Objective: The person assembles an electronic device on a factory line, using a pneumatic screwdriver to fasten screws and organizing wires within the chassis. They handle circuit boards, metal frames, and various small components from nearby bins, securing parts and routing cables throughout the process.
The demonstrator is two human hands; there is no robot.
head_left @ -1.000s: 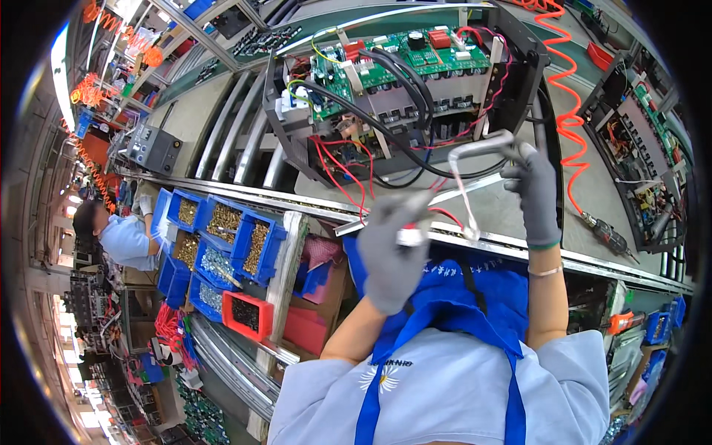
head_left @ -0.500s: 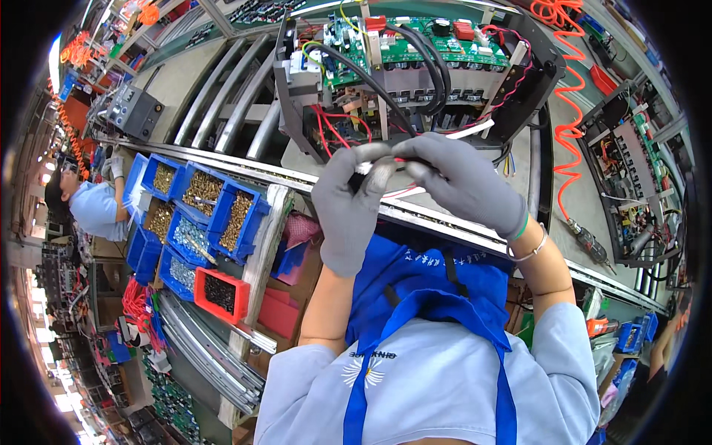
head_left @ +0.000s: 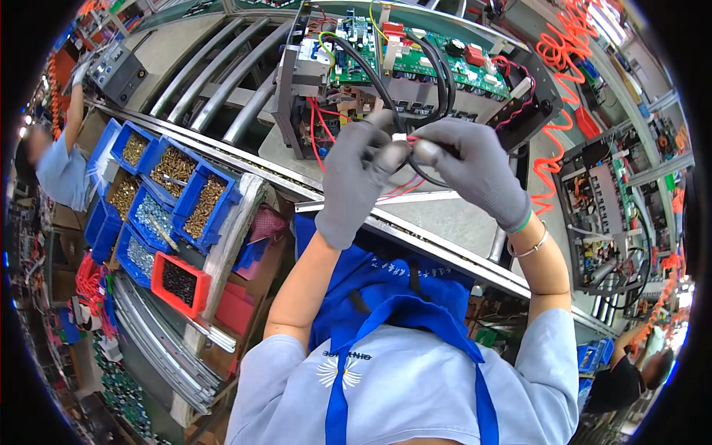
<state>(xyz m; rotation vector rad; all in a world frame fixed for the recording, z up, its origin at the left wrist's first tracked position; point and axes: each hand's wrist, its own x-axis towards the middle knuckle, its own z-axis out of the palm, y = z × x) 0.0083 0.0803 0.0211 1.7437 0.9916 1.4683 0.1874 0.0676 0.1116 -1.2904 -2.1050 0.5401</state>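
Note:
In grey gloves, both hands meet in front of an open dark metal chassis (head_left: 288, 104) that holds a green circuit board (head_left: 437, 63). My left hand (head_left: 352, 178) pinches a small white plug connector (head_left: 400, 137) between thumb and fingers. My right hand (head_left: 478, 167) is closed on the thin red wires (head_left: 412, 139) at the connector's other side; the fingertips partly hide them. Thick black cables (head_left: 442, 78) loop down over the board behind the hands. More red wires (head_left: 314, 122) hang from the chassis's left part.
Blue bins (head_left: 200, 208) of brass screws and a red bin (head_left: 178, 285) of black screws stand at the left. Metal rollers (head_left: 215, 81) lie behind them. An orange coiled hose (head_left: 552, 111) hangs at the right, near a second chassis (head_left: 601, 200). Co-workers (head_left: 63, 174) are at both sides.
My view has shifted, so the bins sit further left and lower. My hands stay together; the white connector now shows more plainly between my fingertips, with the left fingers lifted more around it.

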